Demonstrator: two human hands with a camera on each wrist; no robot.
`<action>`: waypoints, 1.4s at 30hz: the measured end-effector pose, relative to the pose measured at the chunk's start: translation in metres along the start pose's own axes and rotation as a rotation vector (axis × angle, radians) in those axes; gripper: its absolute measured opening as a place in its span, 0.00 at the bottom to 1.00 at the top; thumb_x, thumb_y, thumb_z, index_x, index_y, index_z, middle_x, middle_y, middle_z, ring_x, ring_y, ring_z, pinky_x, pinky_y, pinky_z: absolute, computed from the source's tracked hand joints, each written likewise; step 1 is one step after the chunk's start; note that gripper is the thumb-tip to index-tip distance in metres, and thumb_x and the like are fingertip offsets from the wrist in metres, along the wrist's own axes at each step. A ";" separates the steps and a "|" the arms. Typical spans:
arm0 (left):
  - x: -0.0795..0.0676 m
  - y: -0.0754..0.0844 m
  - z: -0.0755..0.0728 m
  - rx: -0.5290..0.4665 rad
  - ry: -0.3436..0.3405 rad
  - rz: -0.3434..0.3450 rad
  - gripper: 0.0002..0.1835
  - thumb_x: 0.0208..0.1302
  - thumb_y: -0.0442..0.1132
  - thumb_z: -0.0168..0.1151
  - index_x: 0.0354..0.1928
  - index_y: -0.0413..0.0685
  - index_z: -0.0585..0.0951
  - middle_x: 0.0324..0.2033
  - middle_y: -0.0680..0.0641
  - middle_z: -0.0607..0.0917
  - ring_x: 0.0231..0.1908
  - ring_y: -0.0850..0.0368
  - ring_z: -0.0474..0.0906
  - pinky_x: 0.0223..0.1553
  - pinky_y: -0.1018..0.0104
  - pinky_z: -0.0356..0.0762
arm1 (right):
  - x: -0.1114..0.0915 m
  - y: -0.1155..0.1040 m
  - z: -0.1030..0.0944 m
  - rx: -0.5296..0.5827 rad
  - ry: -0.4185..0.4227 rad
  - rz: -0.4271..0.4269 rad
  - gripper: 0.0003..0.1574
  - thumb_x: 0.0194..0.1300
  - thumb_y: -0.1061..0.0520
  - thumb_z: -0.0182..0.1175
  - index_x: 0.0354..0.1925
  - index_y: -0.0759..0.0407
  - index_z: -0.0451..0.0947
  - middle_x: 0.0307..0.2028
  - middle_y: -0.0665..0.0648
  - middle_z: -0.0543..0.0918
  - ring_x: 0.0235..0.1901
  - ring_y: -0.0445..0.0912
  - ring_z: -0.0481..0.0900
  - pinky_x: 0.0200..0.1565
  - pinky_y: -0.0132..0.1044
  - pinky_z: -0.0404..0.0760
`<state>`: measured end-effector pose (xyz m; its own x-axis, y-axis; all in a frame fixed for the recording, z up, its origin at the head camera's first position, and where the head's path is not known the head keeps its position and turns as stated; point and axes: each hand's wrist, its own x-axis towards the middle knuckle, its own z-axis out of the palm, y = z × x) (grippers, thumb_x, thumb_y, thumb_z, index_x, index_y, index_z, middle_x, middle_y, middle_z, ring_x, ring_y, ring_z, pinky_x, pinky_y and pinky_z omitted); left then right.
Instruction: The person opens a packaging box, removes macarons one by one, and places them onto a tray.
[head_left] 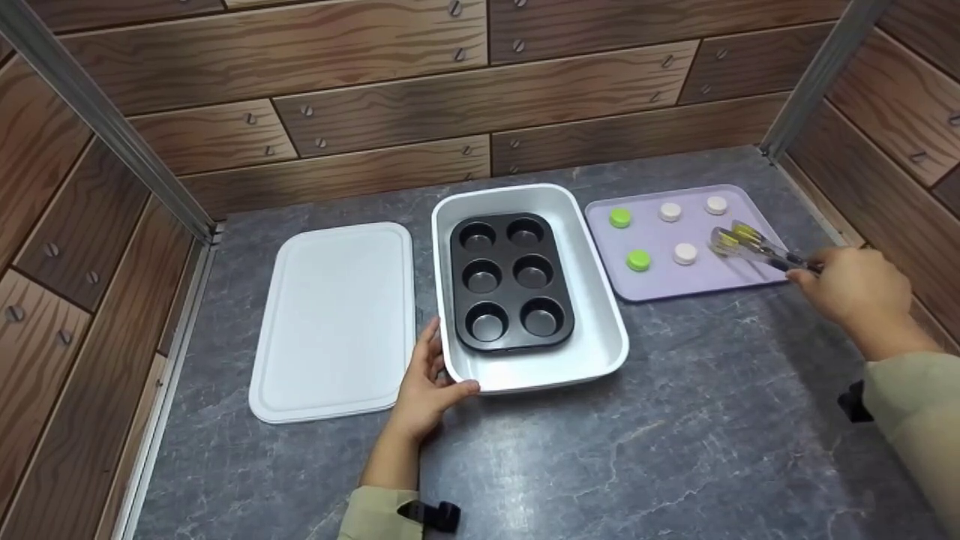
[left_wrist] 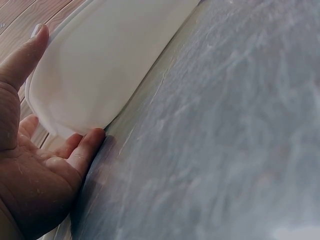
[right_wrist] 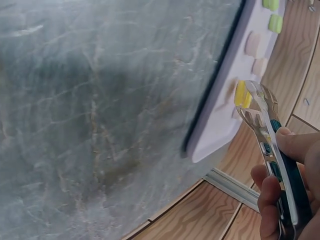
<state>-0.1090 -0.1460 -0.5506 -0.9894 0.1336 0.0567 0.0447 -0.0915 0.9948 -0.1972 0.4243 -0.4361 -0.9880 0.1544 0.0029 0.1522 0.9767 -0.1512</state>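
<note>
My right hand (head_left: 862, 289) grips a pair of metal tongs (right_wrist: 272, 137) with dark handles. A yellow macaron-like piece (right_wrist: 243, 94) sits between the tong heads, over the right part of a lilac tray (head_left: 656, 285). Green rounds (head_left: 638, 260) and white rounds (head_left: 685, 254) lie on that tray. At the near left corner of a deep white pan (head_left: 525, 373), my left hand (head_left: 424, 394) rests with thumb and fingers spread around the corner. Inside the pan lies a black muffin tin (head_left: 512, 291) with several bare cups.
A flat white lid (head_left: 337, 322) lies left of the pan on the dark marbled table (head_left: 675, 450). Wood-patterned walls (head_left: 390, 112) with metal corner posts (head_left: 825, 75) enclose the table at the back and sides.
</note>
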 end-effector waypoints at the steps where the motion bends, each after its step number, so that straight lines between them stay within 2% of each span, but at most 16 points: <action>1: 0.000 0.000 0.000 -0.004 -0.001 0.002 0.64 0.53 0.27 0.83 0.85 0.42 0.49 0.75 0.29 0.65 0.68 0.33 0.71 0.55 0.57 0.82 | -0.001 0.001 0.001 -0.001 -0.001 0.001 0.26 0.74 0.46 0.64 0.57 0.66 0.82 0.43 0.80 0.83 0.32 0.75 0.81 0.25 0.66 0.76; 8: 0.000 0.000 0.000 -0.013 -0.012 0.007 0.65 0.52 0.29 0.84 0.85 0.42 0.49 0.75 0.29 0.65 0.68 0.33 0.71 0.54 0.57 0.83 | -0.005 0.005 0.005 0.024 0.016 0.021 0.25 0.73 0.48 0.64 0.56 0.66 0.82 0.45 0.81 0.82 0.35 0.78 0.81 0.29 0.70 0.76; 15: 0.000 -0.002 -0.001 0.000 -0.008 0.005 0.65 0.53 0.30 0.84 0.85 0.42 0.49 0.75 0.30 0.65 0.68 0.34 0.71 0.53 0.60 0.82 | -0.008 0.004 0.009 0.048 0.008 0.044 0.28 0.74 0.44 0.64 0.57 0.66 0.82 0.45 0.80 0.83 0.37 0.75 0.81 0.26 0.64 0.76; 21: 0.000 -0.002 0.000 0.019 0.002 -0.011 0.65 0.52 0.31 0.85 0.85 0.44 0.50 0.76 0.31 0.65 0.69 0.35 0.71 0.55 0.60 0.81 | -0.015 -0.006 -0.003 0.069 0.036 0.092 0.38 0.76 0.39 0.61 0.64 0.70 0.77 0.52 0.83 0.79 0.42 0.79 0.79 0.31 0.68 0.78; 26: 0.000 -0.003 -0.001 0.009 0.003 -0.003 0.65 0.52 0.31 0.85 0.85 0.43 0.50 0.76 0.30 0.65 0.70 0.35 0.70 0.55 0.61 0.81 | -0.013 -0.014 -0.009 0.093 0.056 0.084 0.39 0.76 0.40 0.60 0.66 0.71 0.73 0.53 0.86 0.77 0.45 0.82 0.77 0.34 0.70 0.76; 31: 0.001 -0.003 0.000 -0.005 -0.010 0.004 0.66 0.52 0.32 0.85 0.85 0.43 0.49 0.76 0.30 0.65 0.69 0.35 0.71 0.55 0.60 0.81 | -0.014 -0.010 0.011 0.172 0.056 0.049 0.35 0.78 0.49 0.54 0.68 0.77 0.67 0.55 0.89 0.73 0.50 0.84 0.73 0.44 0.76 0.73; 37: 0.001 -0.003 0.000 -0.012 -0.019 0.010 0.65 0.52 0.32 0.85 0.85 0.43 0.50 0.75 0.30 0.66 0.68 0.34 0.71 0.55 0.59 0.82 | -0.025 -0.013 0.040 0.253 0.093 -0.047 0.29 0.75 0.59 0.54 0.60 0.85 0.66 0.47 0.90 0.75 0.46 0.86 0.74 0.43 0.76 0.72; 42: 0.000 -0.003 -0.002 -0.015 -0.010 0.012 0.65 0.52 0.31 0.85 0.85 0.42 0.49 0.74 0.29 0.66 0.68 0.33 0.71 0.55 0.59 0.82 | -0.031 -0.020 0.054 0.270 0.076 -0.076 0.27 0.74 0.62 0.53 0.59 0.87 0.64 0.46 0.90 0.74 0.46 0.86 0.73 0.45 0.77 0.71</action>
<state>-0.1093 -0.1475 -0.5533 -0.9873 0.1427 0.0693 0.0541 -0.1080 0.9927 -0.1711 0.3916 -0.4868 -0.9900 0.1026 0.0966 0.0550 0.9126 -0.4051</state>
